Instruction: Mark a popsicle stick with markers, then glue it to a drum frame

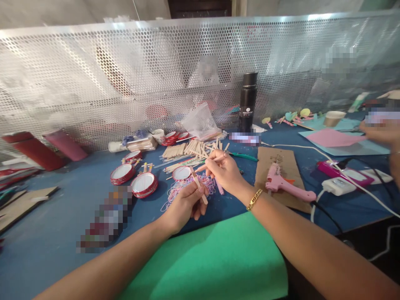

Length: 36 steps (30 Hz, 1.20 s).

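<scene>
A flat wooden stick (pixel 199 188) is pinched in my left hand (pixel 186 204), tilted upward to the left. My right hand (pixel 225 171) has its fingers closed round a thin, pencil-like item (pixel 201 168), whose end lies close to the upper part of the stick; whether they touch I cannot tell. Beneath and behind my hands are a heap of pink and purple string (pixel 175 189) and a round white-topped, red-edged piece (pixel 181 173). Many loose wooden sticks (pixel 196 148) lie just beyond. Green paper (pixel 212 258) is under my forearms.
A pink glue gun (pixel 289 185) rests on cardboard (pixel 262 166) at right, near cables and a white plug (pixel 339 186). A black bottle (pixel 248 102) stands by the perforated metal divider (pixel 137 62). Red-edged round tins (pixel 144 184) sit left. Another person's hand (pixel 381 131) is far right.
</scene>
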Available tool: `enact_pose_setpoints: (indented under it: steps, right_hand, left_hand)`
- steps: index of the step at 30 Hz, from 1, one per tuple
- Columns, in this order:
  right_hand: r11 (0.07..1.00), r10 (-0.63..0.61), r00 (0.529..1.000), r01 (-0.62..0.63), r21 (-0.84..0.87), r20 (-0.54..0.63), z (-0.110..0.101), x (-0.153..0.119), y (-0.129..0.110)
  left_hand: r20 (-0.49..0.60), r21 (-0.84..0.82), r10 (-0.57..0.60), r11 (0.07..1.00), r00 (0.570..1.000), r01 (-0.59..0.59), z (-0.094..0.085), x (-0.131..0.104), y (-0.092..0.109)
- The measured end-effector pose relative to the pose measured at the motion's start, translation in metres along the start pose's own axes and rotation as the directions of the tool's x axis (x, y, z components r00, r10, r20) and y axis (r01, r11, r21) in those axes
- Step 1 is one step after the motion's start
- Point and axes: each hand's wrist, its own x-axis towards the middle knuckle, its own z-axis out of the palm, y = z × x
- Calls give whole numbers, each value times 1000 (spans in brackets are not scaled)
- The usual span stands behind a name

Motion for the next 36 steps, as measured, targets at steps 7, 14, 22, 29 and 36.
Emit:
enact_pose_setpoints:
  steps: [7, 14, 22, 29, 36]
  right_hand:
    - [999, -16, 1000, 15, 35, 19, 1, 0, -1]
    - [1000, -17, 1000, 17, 3, -8, 0, 0, -2]
    - [1000, -15, 1000, 16, 3, -24, 0, -1, -3]
    - [1000, -13, 1000, 13, 28, 4, 1, -1, -2]
    - [999, -14, 1000, 14, 36, 17, 1, -1, -2]
  left_hand:
    - [-2, 3, 5, 1000, 1000, -5, 1, -1, 1]
    - [3, -6, 2, 1000, 1000, -2, 0, -1, 0]
    - [-5, -8, 10, 1000, 1000, -10, 1, -1, 0]
    - [-10, -9, 5, 1000, 1000, -5, 1, -1, 0]
    - [-10, -10, -1, 1000, 1000, 1, 1, 0, 0]
